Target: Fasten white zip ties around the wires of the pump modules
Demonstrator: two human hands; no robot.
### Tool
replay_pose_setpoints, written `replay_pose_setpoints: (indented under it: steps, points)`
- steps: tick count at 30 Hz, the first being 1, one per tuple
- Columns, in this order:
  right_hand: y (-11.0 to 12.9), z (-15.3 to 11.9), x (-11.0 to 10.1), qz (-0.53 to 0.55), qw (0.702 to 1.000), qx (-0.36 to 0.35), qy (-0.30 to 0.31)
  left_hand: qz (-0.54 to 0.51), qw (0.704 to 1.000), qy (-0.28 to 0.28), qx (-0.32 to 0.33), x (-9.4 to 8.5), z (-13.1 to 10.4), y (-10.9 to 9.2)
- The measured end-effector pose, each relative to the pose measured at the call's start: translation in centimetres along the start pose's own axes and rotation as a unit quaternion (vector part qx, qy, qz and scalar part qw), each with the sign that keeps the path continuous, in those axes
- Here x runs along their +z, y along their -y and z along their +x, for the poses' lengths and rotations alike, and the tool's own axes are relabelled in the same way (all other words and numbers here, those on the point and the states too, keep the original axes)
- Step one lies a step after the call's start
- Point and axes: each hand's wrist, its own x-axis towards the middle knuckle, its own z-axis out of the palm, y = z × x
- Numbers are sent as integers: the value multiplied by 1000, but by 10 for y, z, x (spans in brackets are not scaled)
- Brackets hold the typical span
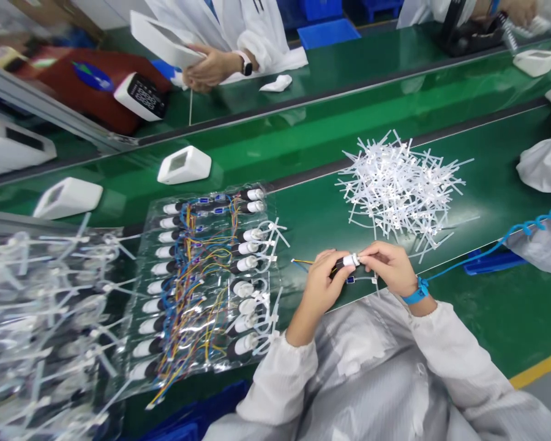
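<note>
My left hand (324, 275) is closed around a small air pump (350, 260), a cylinder with a black body and a white end. Wires with a yellow lead (303, 262) stick out on the left of that hand. At the pump's white tip, the thumb and fingers of my right hand (390, 266) are pinched together. A thin white tube (365, 279) with a small white connector shows just under these fingers, and its gripped end is hidden. Beside it, a small blue part (350, 280) lies below the pump.
Behind my hands is a heap of white tubes with connectors (401, 184). To the left, a clear plastic tray (275, 269) holds rows of wired pumps; more tubed trays (50, 331) are blurred. White monitors (186, 165) stand on the green belt. Co-workers sit opposite and right. A blue coiled cord (500, 242) runs from my wrist.
</note>
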Motion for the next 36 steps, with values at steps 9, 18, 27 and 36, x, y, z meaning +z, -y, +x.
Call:
replay_pose_setpoints:
  steps: [9, 18, 27, 36]
  points:
    - [-5, 0, 0, 70, 995, -7, -73, 47, 999, -3, -13, 3, -5, -12]
    - [-19, 5, -5, 92, 991, -6, -96, 116, 991, 69, 10, -7, -12, -21]
    - [-19, 4, -8, 118, 988, -8, -96, 123, 984, 123, 30, 1, -21, -17]
    - [-17, 3, -10, 207, 972, 37, -104, 172, 970, 153, 77, 15, -21, -27]
